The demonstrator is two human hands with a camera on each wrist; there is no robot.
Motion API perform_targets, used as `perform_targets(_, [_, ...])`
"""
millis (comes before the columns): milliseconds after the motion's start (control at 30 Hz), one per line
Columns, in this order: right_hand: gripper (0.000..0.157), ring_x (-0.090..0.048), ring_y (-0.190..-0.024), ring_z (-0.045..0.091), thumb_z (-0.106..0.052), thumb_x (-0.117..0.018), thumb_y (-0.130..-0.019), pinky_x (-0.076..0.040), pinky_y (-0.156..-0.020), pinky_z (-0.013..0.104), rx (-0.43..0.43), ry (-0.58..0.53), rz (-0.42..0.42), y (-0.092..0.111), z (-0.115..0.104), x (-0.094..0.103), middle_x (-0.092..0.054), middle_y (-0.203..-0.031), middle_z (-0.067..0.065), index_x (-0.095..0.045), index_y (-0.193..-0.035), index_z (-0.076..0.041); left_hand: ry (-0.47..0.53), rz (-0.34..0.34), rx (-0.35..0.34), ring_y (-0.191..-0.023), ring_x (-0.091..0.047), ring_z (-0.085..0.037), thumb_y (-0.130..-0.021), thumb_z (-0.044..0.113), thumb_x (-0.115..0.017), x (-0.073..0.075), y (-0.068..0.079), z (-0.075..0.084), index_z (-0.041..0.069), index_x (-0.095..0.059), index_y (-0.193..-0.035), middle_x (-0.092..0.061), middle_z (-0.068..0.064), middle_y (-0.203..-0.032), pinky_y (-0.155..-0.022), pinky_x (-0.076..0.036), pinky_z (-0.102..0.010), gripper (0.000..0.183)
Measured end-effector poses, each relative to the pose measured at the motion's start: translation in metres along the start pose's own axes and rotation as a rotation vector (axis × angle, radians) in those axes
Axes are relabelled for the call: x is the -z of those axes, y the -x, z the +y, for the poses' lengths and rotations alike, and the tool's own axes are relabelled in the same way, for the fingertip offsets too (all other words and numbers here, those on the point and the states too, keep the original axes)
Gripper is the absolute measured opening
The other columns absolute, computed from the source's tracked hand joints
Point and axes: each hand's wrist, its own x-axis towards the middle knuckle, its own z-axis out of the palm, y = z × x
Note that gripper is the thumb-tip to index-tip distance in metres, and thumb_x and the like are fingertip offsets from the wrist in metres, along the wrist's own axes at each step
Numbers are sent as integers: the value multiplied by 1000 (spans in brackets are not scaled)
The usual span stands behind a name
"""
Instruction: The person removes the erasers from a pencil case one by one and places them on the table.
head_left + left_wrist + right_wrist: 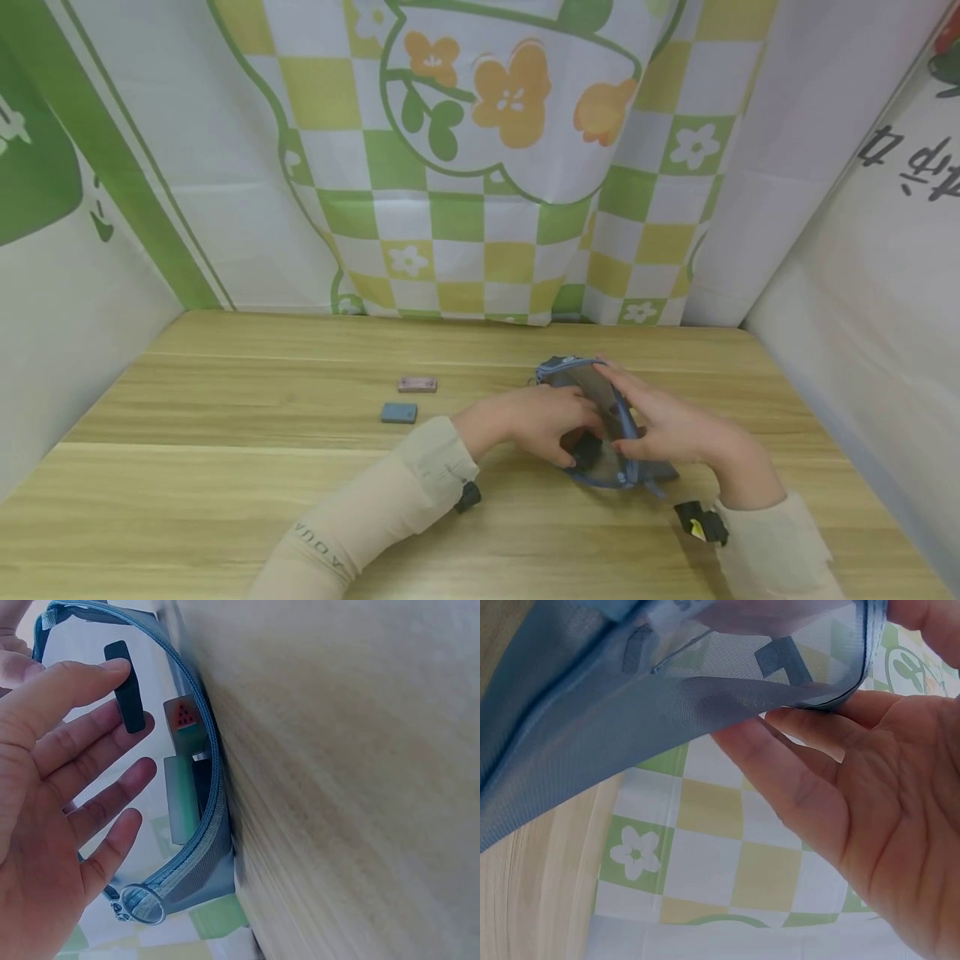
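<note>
A blue zippered mesh pouch [628, 421] lies with its mouth spread wide on the table. My left hand [558, 421] reaches into that mouth. Between thumb and fingers it pinches a small, flat dark block [129, 688], while the other fingers are spread. Around the pouch's right side, my right hand [663, 421] holds the rim, its thumb at the near part and fingers at the far part. Through the right wrist view, those fingers [780, 772] lie against the mesh. Inside the pouch are a green-and-grey block [180, 799] and a block with red dots [184, 720].
Left of the pouch, a pink block [417, 384] and a blue block [399, 412] lie apart on the wooden table [225, 483]. A checked, flowered curtain [457, 217] hangs behind the table's far edge. White printed cloths close off both sides.
</note>
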Motion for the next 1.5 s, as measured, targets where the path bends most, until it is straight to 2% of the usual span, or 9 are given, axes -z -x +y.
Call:
perform_targets(400, [95, -20, -147, 50, -14, -73, -87, -35, -110, 64, -6, -1, -5, 0, 0, 0, -7, -164, 26, -11, -158, -2, 7, 13, -8, -130, -51, -17, -87, 27, -75, 1, 11, -1, 18, -63, -133, -61, 5, -136, -106, -47, -33, 49])
perform_targets(633, [96, -22, -146, 51, -16, -73, -87, -39, -107, 62, -14, -1, -14, 0, 0, 0, -7, -164, 27, -10, -159, -3, -9, 46, -18, -128, -52, -16, -86, 29, -75, -2, 15, -4, 18, -64, -131, -61, 5, -135, -106, -47, -31, 48])
perform_targets(900, [95, -25, -144, 52, -14, -73, -87, -44, -103, 60, -21, 11, -17, -1, -2, -1, -8, -163, 29, -10, -158, -3, -3, 53, -13, -125, -53, -16, -86, 30, -75, -3, 22, -6, 18, -61, -135, -62, 5, -137, -106, -47, -32, 52])
perform_targets(1133, [96, -26, -143, 53, -14, -73, -87, -44, -104, 60, -24, 13, -16, -1, -1, -1, -9, -162, 31, -10, -158, -2, 50, 74, -8, -128, -53, -18, -84, 25, -76, -4, 29, -9, 17, -62, -134, -63, 4, -134, -110, -44, -34, 53])
perform_targets(1333, [95, -24, -143, 54, -13, -72, -87, -44, -103, 61, -21, -6, -23, 0, -2, -1, -7, -163, 30, -9, -158, -2, 30, 52, 19, -132, -51, -18, -85, 29, -75, -5, 36, -7, 16, -62, -133, -62, 3, -137, -112, -43, -33, 51])
perform_targets(1500, [95, -25, -143, 54, -13, -72, -87, -42, -104, 62, -19, 7, -24, -1, -2, -1, -8, -162, 31, -9, -158, -2, -4, 48, 22, -124, -54, -16, -85, 30, -76, -5, 41, -6, 17, -63, -132, -62, 3, -135, -106, -47, -29, 50])
